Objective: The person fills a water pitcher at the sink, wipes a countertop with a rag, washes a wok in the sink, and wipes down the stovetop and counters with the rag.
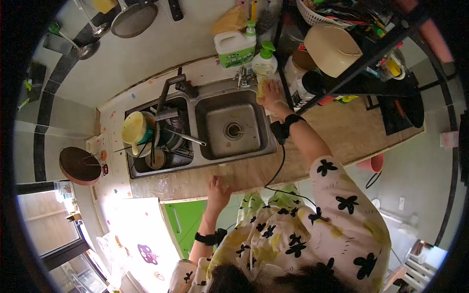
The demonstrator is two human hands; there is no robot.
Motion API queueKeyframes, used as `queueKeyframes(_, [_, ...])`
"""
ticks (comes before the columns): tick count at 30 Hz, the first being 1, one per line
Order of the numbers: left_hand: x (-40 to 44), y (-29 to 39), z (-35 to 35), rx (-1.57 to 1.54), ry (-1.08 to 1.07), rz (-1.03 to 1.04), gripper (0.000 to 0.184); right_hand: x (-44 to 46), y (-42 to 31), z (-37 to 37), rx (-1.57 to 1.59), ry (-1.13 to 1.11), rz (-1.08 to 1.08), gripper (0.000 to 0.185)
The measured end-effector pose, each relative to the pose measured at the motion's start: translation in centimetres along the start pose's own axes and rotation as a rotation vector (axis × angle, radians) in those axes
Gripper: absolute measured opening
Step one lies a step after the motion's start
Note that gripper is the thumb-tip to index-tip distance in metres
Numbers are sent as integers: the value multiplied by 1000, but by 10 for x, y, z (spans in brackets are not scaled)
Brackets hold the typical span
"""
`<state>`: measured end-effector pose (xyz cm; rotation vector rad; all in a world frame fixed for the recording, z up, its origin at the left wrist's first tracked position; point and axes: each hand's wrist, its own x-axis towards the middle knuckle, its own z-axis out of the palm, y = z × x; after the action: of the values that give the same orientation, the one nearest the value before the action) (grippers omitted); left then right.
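Observation:
My right hand (273,97) is closed on a yellow sponge (261,93), pressed down at the back right corner of the steel sink (207,124). Just behind it stand a white pump bottle with a green top (265,61) and, to its left, a white and green jug (234,49). The faucet valve (244,77) is left of the sponge. My left hand (219,192) rests at the front edge of the wooden counter (244,171), fingers slightly curled and apart, with nothing held. Each wrist wears a black strap.
Pots and bowls (134,128) crowd the left basin, beneath a black faucet (168,93). At the right, a black shelf (376,85) holds jars and a beige container (332,49). A black cable (279,168) runs from my right wrist across the counter. Pans and ladles hang at the upper left.

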<state>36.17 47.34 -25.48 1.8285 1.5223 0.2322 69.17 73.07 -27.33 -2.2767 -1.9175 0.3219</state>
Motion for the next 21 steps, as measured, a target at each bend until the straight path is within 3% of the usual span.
queueKeyframes(1, [-6,-5,7,-13,49,50,51,-4,-6,-9,-147,-142,15,59])
queueKeyframes(3, [-13,-14,16,-25,100,110,53,15,18,25,-106,-127,-48,63])
queueKeyframes(5, [-12,-5,10,153,42,204,56,41,36,58,42,44,13,61])
queueKeyframes(6, [-16,10,2,40,28,113,56,45,37,57,93,104,32,61])
queueKeyframes(9, [-16,9,4,76,31,122,55,4,-3,-14,389,169,111,58])
queueKeyframes(11, [-15,11,2,93,10,126,55,-12,-16,-21,-228,103,-180,55])
queueKeyframes(12, [-16,12,2,107,-4,121,55,-6,-14,-3,-319,-49,-158,58])
queueKeyframes(13, [-17,12,3,109,-11,123,55,-6,-9,2,-317,-52,-150,58])
queueKeyframes(15, [-17,10,3,136,-5,148,55,-2,2,12,-199,126,-172,60])
queueKeyframes(21, [-17,2,5,141,-32,162,55,-4,-9,1,8,-8,181,65])
